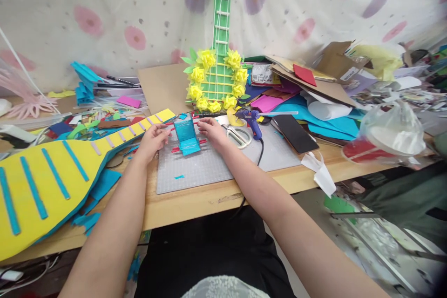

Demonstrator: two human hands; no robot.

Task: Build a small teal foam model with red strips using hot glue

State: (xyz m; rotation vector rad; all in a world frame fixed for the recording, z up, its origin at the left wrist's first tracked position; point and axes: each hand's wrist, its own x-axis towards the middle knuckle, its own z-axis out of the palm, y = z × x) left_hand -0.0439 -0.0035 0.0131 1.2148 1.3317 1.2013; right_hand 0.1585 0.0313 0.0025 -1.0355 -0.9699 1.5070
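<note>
Over a grey cutting mat [220,167] is a small blue craft piece [186,136], shaped like a little seat with thin red sticks poking out at its sides. My left hand [155,140] pinches the end of an upper red stick on the left. On the opposite side, my right hand [213,132] has its fingers closed at the red stick's other end. Whether the piece rests on the mat I cannot tell. Close to my right hand lie scissors [240,137] with pale handles and a blue glue gun [252,123].
A yellow paper guitar shape [52,181] covers the table's left side. Behind stands a green guitar craft [221,32] with yellow flowers. A black phone [296,132], coloured sheets [328,123] and a bagged tub [384,135] lie to the right. A black cord [261,151] crosses the mat.
</note>
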